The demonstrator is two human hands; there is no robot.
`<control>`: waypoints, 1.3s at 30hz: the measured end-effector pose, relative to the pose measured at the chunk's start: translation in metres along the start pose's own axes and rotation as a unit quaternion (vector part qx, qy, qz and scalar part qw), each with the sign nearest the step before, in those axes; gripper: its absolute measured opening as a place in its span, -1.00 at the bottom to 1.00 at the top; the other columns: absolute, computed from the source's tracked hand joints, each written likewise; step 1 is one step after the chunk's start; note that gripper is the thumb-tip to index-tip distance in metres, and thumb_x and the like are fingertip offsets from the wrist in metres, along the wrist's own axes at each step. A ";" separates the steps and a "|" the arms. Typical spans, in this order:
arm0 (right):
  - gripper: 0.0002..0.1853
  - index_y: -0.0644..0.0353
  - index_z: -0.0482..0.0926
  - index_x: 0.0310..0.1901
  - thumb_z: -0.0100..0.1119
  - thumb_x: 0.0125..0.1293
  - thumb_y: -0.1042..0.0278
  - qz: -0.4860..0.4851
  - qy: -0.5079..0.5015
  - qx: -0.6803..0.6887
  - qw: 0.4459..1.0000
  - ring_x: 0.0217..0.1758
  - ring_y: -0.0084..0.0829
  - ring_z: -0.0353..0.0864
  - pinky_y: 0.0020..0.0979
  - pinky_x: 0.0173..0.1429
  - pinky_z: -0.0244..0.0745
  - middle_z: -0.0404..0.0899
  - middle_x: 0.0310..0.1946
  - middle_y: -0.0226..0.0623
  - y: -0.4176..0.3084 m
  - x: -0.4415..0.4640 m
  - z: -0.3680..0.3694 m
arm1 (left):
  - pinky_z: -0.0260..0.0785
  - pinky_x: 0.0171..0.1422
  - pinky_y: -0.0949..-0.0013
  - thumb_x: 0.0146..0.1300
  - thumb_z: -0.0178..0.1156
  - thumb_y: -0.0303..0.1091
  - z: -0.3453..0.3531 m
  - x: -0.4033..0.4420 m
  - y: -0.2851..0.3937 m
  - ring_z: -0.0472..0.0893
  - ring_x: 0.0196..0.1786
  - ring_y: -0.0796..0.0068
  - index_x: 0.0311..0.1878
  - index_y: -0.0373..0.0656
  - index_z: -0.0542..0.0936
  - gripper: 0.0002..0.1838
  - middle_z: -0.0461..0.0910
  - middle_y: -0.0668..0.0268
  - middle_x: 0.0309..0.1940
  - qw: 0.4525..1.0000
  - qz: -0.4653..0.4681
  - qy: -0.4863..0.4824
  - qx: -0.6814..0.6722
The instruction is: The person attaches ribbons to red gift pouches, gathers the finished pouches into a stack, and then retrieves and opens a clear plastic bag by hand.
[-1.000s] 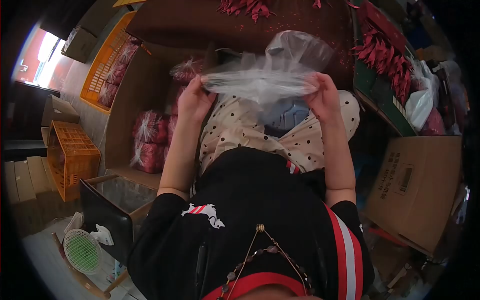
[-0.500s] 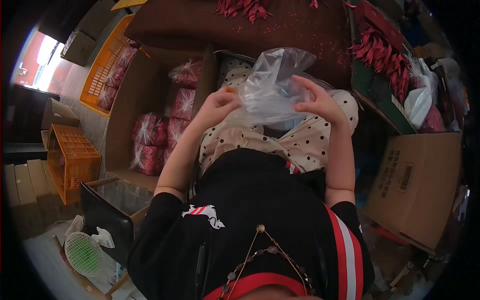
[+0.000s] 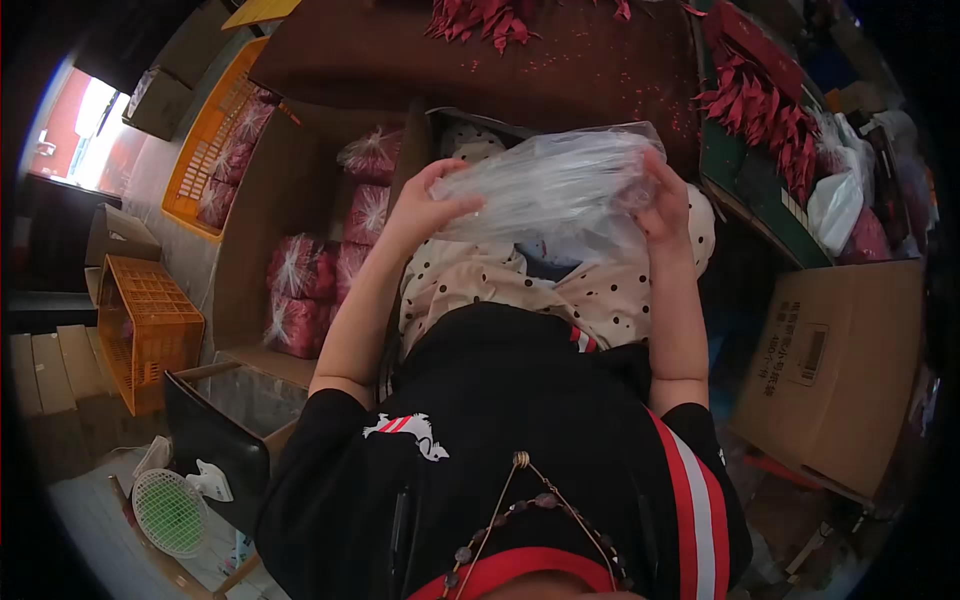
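A clear plastic bag (image 3: 550,190) stretches crosswise over my lap, its film creased lengthwise between my hands. My left hand (image 3: 425,207) holds the bag's left end, thumb and fingers curved around it. At the other end my right hand (image 3: 665,205) grips the film with bent fingers, some of them behind the plastic. Whether anything is inside the bag cannot be made out. Under it lie my dotted trousers (image 3: 480,270).
Left of my lap stands a cardboard box (image 3: 265,200) with several red bagged bundles (image 3: 298,325). Orange crates (image 3: 150,320) are farther left. A brown-covered surface (image 3: 560,60) with red pieces lies ahead. Another carton (image 3: 830,370) stands at right.
My right hand has moved right and closed on the bag. The film, bunched up and raised before, is now pulled out wide between both hands.
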State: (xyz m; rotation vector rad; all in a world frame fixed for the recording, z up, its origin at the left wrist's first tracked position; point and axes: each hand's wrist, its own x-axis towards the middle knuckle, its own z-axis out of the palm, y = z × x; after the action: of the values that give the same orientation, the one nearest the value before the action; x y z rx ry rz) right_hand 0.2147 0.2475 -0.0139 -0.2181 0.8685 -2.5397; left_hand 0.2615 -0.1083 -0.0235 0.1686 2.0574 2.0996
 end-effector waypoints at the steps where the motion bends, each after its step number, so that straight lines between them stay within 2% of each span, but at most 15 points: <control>1: -0.62 0.26 0.55 0.17 0.12 0.50 0.16 -0.025 0.057 0.028 0.998 0.08 -0.30 0.67 -0.23 0.12 0.59 0.67 0.04 -0.20 -0.001 0.001 0.001 | 0.47 0.11 0.36 0.18 0.46 -0.16 0.005 -0.002 0.004 0.62 -0.02 0.52 0.18 -0.25 0.63 -0.45 0.68 0.26 -0.04 0.974 0.005 0.088 0.209; 2: -0.64 0.24 0.57 0.15 0.13 0.50 0.15 -0.034 0.066 0.034 0.997 0.03 -0.32 0.69 -0.26 0.08 0.60 0.67 0.02 -0.20 -0.003 0.004 -0.001 | 0.48 0.00 0.40 0.22 0.42 -0.17 0.002 0.001 -0.011 0.62 -0.19 0.56 -0.07 -0.25 0.74 -0.65 0.72 0.32 -0.22 0.965 -0.010 0.119 0.235; 7: -0.60 0.20 0.54 0.12 0.25 0.43 0.08 -0.015 0.054 -0.136 0.989 -0.06 -0.47 0.59 -0.42 0.02 0.50 0.62 -0.02 -0.30 0.000 -0.010 0.002 | 0.45 -0.04 0.43 0.39 0.24 -0.19 -0.031 0.013 -0.033 0.59 -0.22 0.54 -0.11 -0.18 0.73 -0.75 0.65 0.42 -0.31 0.983 -0.069 0.145 0.084; 9: -0.48 0.18 0.49 0.08 0.44 0.26 0.02 0.094 0.032 -0.431 0.897 -0.07 -0.55 0.52 -0.47 0.03 0.44 0.56 -0.09 -0.39 0.000 -0.009 0.009 | 0.45 0.20 0.27 0.53 0.03 -0.25 -0.039 0.023 -0.033 0.59 0.06 0.37 0.16 -0.21 0.56 -0.69 0.62 0.28 0.01 0.949 -0.024 0.130 -0.288; 13: -0.22 0.25 0.43 0.15 0.64 0.02 -0.01 0.248 0.151 -0.618 0.730 0.03 -0.46 0.52 -0.42 0.13 0.44 0.53 -0.03 -0.32 0.014 0.003 0.026 | 0.46 0.26 0.16 0.55 -0.03 -0.26 -0.039 0.030 -0.030 0.62 0.08 0.27 0.15 -0.23 0.56 -0.68 0.65 0.23 0.03 0.880 -0.044 0.075 -0.468; 16: 0.04 0.30 0.29 0.40 0.63 0.00 -0.12 0.111 0.146 -0.556 0.810 0.26 -0.27 0.48 -0.31 0.31 0.42 0.47 0.20 -0.12 0.021 0.000 0.009 | 0.47 0.28 0.09 0.55 -0.04 -0.26 -0.038 0.027 -0.018 0.63 0.08 0.22 0.15 -0.24 0.56 -0.67 0.66 0.20 0.05 0.877 -0.010 0.029 -0.479; 19: 0.28 0.29 0.06 0.55 0.63 -0.05 -0.18 -0.041 0.245 -0.655 0.713 0.50 -0.10 0.29 -0.18 0.50 0.27 0.30 0.40 0.04 0.017 0.008 -0.003 | 0.49 0.24 0.13 0.53 -0.01 -0.26 -0.031 0.020 -0.004 0.64 0.07 0.26 0.16 -0.24 0.57 -0.67 0.66 0.23 0.04 0.918 -0.004 0.059 -0.391; 21: 0.35 0.28 0.01 0.57 0.65 -0.11 -0.21 -0.054 0.221 -0.650 0.725 0.60 -0.05 0.12 -0.12 0.57 0.17 0.21 0.47 0.07 0.008 0.008 0.010 | 0.51 0.20 0.21 0.49 0.02 -0.27 -0.028 0.017 -0.001 0.64 0.08 0.32 0.16 -0.23 0.57 -0.67 0.66 0.26 0.05 0.905 -0.026 -0.099 -0.413; 23: 0.30 0.14 0.00 0.60 0.67 -0.09 -0.04 -0.103 0.100 -0.653 0.743 0.60 -0.14 0.16 -0.13 0.61 0.07 0.18 0.53 -0.06 0.017 0.011 0.029 | 0.48 0.23 0.30 0.44 0.07 -0.27 0.014 0.010 0.026 0.62 0.13 0.39 0.22 -0.26 0.54 -0.62 0.64 0.27 0.10 0.964 -0.042 0.012 -0.260; 26: 0.39 0.21 -0.02 0.59 0.66 -0.18 -0.21 0.044 0.055 -0.682 0.728 0.52 -0.02 0.29 -0.14 0.54 0.20 0.35 0.41 0.08 0.043 0.017 0.052 | 0.42 0.31 0.34 0.37 0.20 -0.28 0.025 0.021 0.020 0.58 0.21 0.40 0.33 -0.26 0.47 -0.49 0.59 0.25 0.17 0.954 0.030 -0.115 -0.277; 31: -0.64 0.21 0.64 0.02 0.34 0.18 0.31 -0.092 0.165 -0.665 0.722 -0.03 -0.30 0.71 -0.35 0.07 0.56 0.72 -0.08 -0.20 0.046 0.032 0.007 | 0.44 0.26 0.34 0.12 0.47 -0.05 0.033 0.012 0.028 0.60 0.16 0.35 0.32 -0.24 0.47 -0.24 0.62 0.18 0.11 0.979 0.108 0.026 0.168; 33: -0.63 0.22 0.62 0.07 0.27 0.20 0.41 -0.072 0.165 -0.625 0.760 -0.02 -0.41 0.67 -0.40 0.10 0.53 0.70 -0.08 -0.27 0.036 0.031 0.012 | 0.43 0.26 0.36 0.10 0.49 -0.07 0.037 0.005 0.030 0.62 0.13 0.30 0.38 -0.19 0.42 -0.19 0.64 0.11 0.01 0.897 0.008 0.042 0.440; 35: -0.62 0.24 0.60 0.12 0.19 0.23 0.54 -0.056 0.158 -0.580 0.797 0.00 -0.56 0.61 -0.49 0.14 0.49 0.68 -0.08 -0.38 0.029 0.031 0.012 | 0.44 0.19 0.36 0.10 0.50 -0.09 0.031 0.014 0.012 0.65 0.03 0.29 0.33 -0.14 0.50 -0.26 0.66 0.08 -0.11 0.903 0.023 0.006 0.428; 37: -0.62 0.24 0.61 0.12 0.22 0.23 0.53 -0.045 0.162 -0.556 0.814 0.00 -0.56 0.61 -0.49 0.15 0.48 0.68 -0.08 -0.38 0.027 0.031 0.012 | 0.45 0.10 0.35 0.13 0.49 -0.09 0.023 0.028 -0.006 0.64 -0.06 0.36 0.24 -0.12 0.60 -0.38 0.68 0.11 -0.17 0.951 -0.164 -0.053 0.256; 39: -0.62 0.24 0.61 0.11 0.25 0.23 0.52 -0.030 0.163 -0.532 0.831 0.01 -0.56 0.61 -0.50 0.15 0.47 0.68 -0.09 -0.37 0.024 0.029 0.014 | 0.42 0.03 0.41 0.20 0.44 -0.18 0.023 0.031 -0.021 0.61 -0.12 0.49 0.13 -0.19 0.66 -0.53 0.69 0.23 -0.16 0.970 -0.037 -0.020 0.237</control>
State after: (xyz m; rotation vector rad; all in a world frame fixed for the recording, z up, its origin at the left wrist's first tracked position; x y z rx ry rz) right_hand 0.2021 0.2097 -0.0175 -0.1310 2.3669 -1.8608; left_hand 0.2376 -0.0793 -0.0455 0.1950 2.4617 1.5141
